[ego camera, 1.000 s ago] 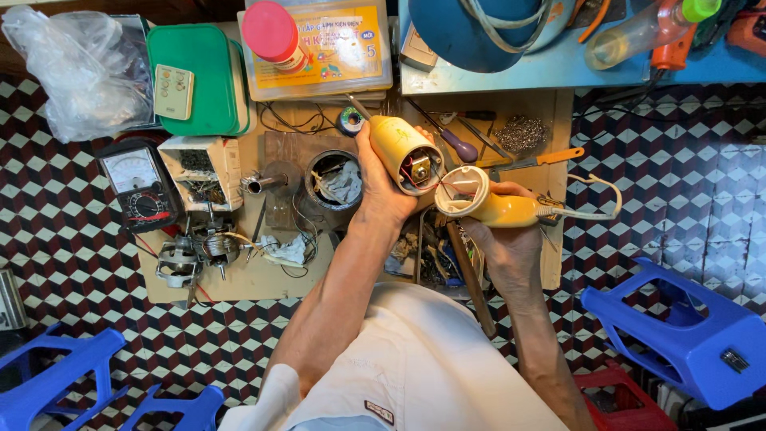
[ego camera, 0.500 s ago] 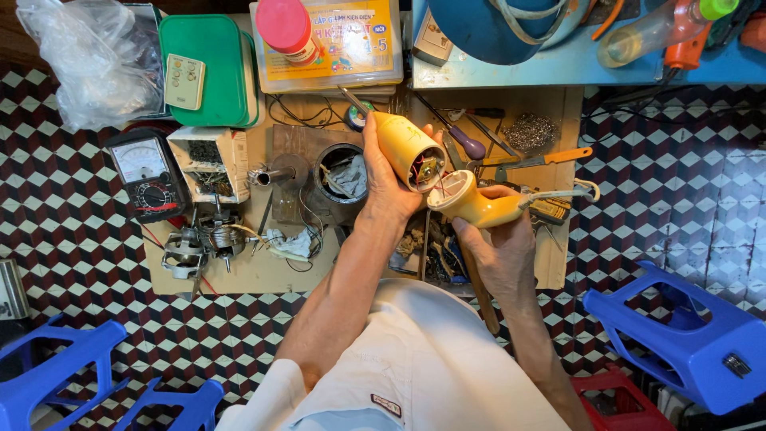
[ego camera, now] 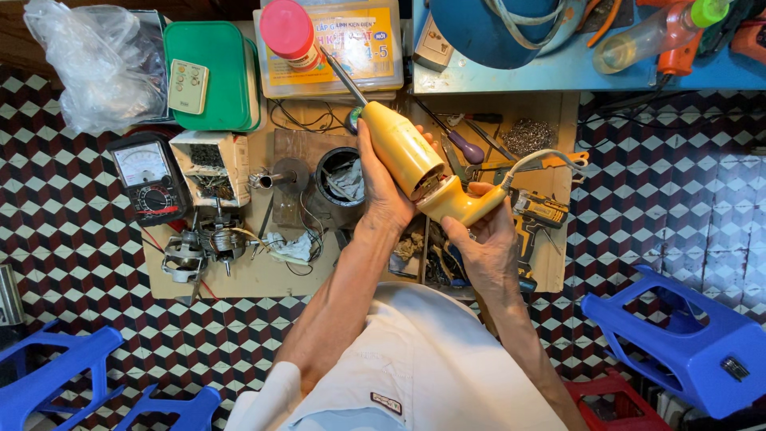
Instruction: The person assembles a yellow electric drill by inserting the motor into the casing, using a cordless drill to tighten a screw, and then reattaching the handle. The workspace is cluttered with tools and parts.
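Note:
My left hand [ego camera: 381, 185] grips a yellow cylindrical appliance body [ego camera: 401, 147], tilted up to the left, its open end facing down to the right. My right hand [ego camera: 485, 239] holds a yellow handle piece [ego camera: 467, 205] with a grey cord [ego camera: 536, 157] trailing off to the right. The round end of the handle piece is pressed against the open end of the body, so the two yellow parts meet. Both are held above a wooden board [ego camera: 247, 279] on the tiled floor.
On the board lie a small motor [ego camera: 203, 243], a dark round cup [ego camera: 341, 177], an analogue meter [ego camera: 147, 175], a box of screws [ego camera: 209, 164], screwdrivers [ego camera: 463, 148] and a cordless drill [ego camera: 536, 211]. Green tray [ego camera: 215, 72], plastic bag [ego camera: 96, 64], blue stools [ego camera: 686, 343] around.
The two yellow parts were held apart; my hands have brought them together, and the handle piece now meets the body's open end. The view has shifted slightly.

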